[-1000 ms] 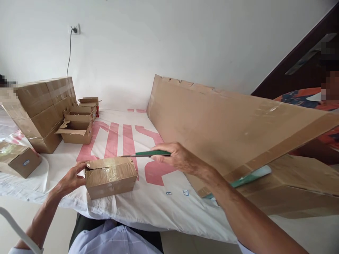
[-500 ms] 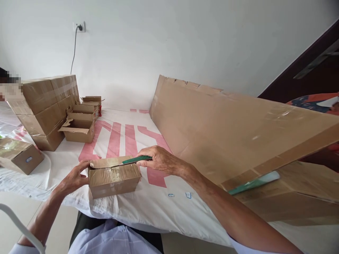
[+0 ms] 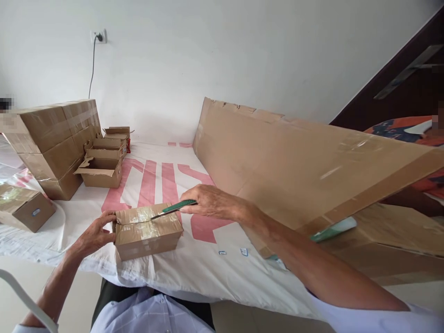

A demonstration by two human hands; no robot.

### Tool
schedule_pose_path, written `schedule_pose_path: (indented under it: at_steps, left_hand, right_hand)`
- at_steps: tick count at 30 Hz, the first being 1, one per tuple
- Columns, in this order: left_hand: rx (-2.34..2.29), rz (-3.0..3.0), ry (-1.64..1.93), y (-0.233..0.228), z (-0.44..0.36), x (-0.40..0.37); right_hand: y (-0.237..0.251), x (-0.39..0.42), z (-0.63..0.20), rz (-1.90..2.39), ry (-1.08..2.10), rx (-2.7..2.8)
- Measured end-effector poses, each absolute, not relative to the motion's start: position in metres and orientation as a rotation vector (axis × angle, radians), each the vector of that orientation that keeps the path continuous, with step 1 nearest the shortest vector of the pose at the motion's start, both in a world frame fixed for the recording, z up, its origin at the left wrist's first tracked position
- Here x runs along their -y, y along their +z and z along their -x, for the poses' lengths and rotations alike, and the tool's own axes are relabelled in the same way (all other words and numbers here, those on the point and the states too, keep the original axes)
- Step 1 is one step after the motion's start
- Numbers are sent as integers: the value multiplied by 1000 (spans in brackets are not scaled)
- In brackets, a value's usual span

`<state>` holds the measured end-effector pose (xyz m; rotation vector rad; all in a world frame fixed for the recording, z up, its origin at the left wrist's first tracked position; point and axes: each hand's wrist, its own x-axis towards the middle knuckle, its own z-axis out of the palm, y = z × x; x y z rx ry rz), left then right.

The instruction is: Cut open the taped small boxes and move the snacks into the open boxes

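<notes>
A small brown cardboard box [image 3: 149,238] with clear tape along its top seam sits on the cloth-covered table before me. My left hand [image 3: 95,233] grips the box's left end, thumb and fingers at its corners. In my right hand [image 3: 208,202] is a green utility knife [image 3: 178,205], held above the right part of the box. Its blade tip meets the taped seam near the middle of the top. At the left end, part of the seam looks slit.
Stacked taped cartons [image 3: 57,143] and open small boxes [image 3: 100,173] stand at the back left. Another taped box [image 3: 26,206] lies left. A large cardboard sheet [image 3: 294,166] leans on the right, with a person in orange [image 3: 388,124] behind it. Two small labels [image 3: 244,252] lie on the cloth [image 3: 208,273].
The knife's back end has risen slightly and its blade now shows against the seam. My left hand still holds the box. The view has shifted a little.
</notes>
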<state>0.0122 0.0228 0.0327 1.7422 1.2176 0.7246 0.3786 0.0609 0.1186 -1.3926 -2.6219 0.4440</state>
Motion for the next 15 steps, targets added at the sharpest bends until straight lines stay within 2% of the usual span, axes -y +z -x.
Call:
schedule_pose_path:
  at_steps: [15]
  left_hand:
    - [-1158, -1757, 801, 29, -17, -24]
  right_hand:
    - [127, -34, -413, 1321, 687, 2278]
